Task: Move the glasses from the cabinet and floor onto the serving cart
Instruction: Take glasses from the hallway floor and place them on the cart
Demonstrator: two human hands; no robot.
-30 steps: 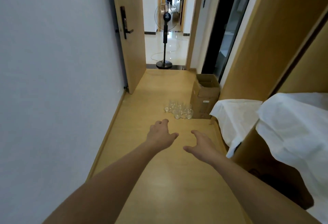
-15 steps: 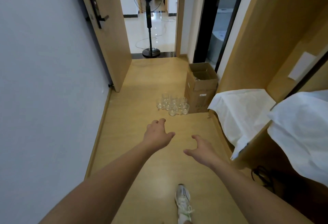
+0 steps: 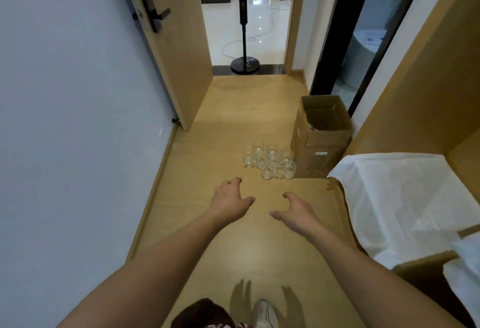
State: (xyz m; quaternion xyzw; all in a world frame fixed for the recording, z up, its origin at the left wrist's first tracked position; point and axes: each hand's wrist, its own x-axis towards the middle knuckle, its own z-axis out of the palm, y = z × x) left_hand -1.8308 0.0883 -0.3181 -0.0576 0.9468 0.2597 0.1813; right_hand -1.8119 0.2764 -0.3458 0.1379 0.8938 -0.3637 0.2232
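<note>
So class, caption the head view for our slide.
Both hands, left hand and right hand, reach empty toward glasses on the floor beside a cardboard box.

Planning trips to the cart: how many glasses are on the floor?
About 10, clustered on the wooden floor left of the cardboard box; glasses overlap, so the count is uncertain.

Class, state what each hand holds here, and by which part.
Nothing: left hand and right hand are empty, short of the clear drinking glasses on the floor.
</note>
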